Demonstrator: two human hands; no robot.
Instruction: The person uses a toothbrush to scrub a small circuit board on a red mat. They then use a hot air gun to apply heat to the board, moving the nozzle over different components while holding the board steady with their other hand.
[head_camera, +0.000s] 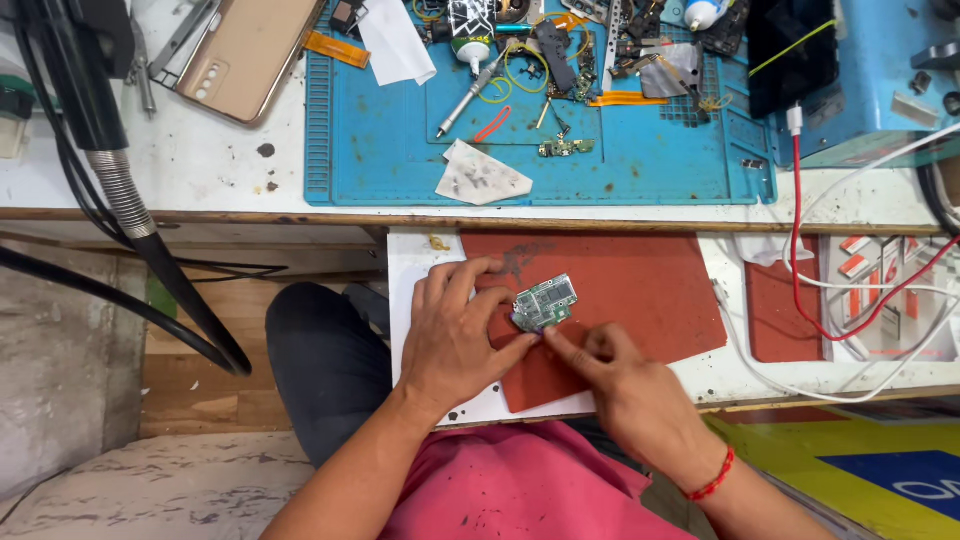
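A small green circuit board (545, 301) lies on a red mat (640, 290) on a pull-out shelf below the bench. My left hand (455, 335) rests beside it, thumb and fingers touching the board's left edge. My right hand (605, 365) comes from below, its index fingertip pressing at the board's lower edge. A red thread band circles my right wrist. Whether anything tiny sits between the right fingers is hidden.
Above, a blue work mat (400, 150) carries a screwdriver (468, 95), crumpled tissue (482, 178), small parts and flex cables. A gold phone back (250, 55) lies at left. Red and white cables (800, 250) run at right. A black hose (130, 200) hangs at left.
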